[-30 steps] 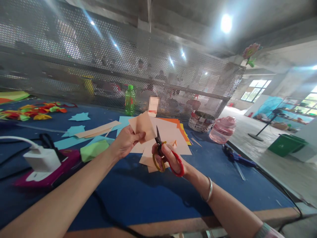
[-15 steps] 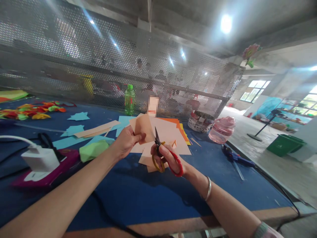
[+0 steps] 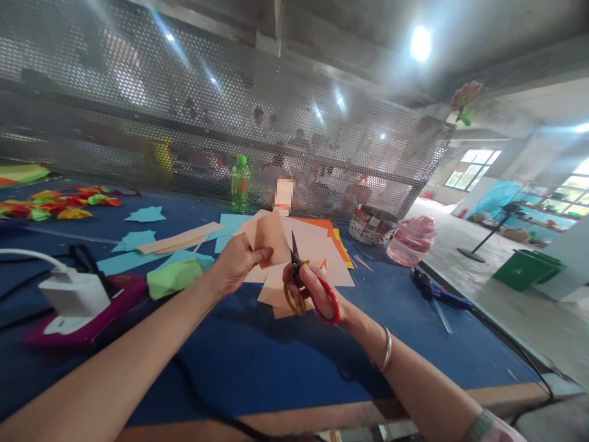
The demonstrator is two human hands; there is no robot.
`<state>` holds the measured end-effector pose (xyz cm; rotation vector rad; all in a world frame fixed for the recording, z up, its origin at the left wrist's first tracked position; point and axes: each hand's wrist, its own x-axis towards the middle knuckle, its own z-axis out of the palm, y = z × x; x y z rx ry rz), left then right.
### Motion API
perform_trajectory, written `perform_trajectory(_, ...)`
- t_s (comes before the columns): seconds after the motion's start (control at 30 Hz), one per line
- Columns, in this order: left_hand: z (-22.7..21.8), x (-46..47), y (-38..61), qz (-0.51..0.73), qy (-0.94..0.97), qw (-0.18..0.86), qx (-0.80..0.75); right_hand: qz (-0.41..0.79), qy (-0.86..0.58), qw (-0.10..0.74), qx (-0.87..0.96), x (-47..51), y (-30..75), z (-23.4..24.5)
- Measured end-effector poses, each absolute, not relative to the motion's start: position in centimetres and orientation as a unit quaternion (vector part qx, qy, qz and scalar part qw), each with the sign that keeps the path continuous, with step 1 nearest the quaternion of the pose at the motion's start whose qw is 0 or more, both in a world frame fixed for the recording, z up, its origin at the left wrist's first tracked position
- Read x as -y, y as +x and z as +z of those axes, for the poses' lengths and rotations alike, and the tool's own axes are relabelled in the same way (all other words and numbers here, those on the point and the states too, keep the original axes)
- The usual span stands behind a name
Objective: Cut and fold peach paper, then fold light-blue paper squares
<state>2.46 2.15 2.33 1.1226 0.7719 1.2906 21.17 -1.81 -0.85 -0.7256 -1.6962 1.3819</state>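
left hand [image 3: 239, 263]: thumb and fingers pinching a peach paper piece [image 3: 268, 238], raised over the sheets
right hand [image 3: 315, 287]: wrapped around the scissors [image 3: 296, 258], thumb through the red handle loop
blades: pointing up, at the paper piece's right edge; contact cannot be told
under the hands: overlapping pale peach sheets [image 3: 319, 236] on a blue tabletop [image 3: 257, 362]
left side: a light green paper [image 3: 172, 279] near the forearm, then a purple power strip [image 3: 103, 313]
right side: a pink jug [image 3: 411, 242], a blue glue gun [image 3: 430, 287]
behind: a green bottle [image 3: 240, 187] before a perforated panel [image 3: 197, 123]
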Motion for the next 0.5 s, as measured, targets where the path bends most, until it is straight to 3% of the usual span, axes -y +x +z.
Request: perform_trajectory(0.5,2.12,-2.11,2.35,0.517,0.504,0.602,-0.341,0.516,-0.313,0.396,0.692,1.77,21.44,-0.79)
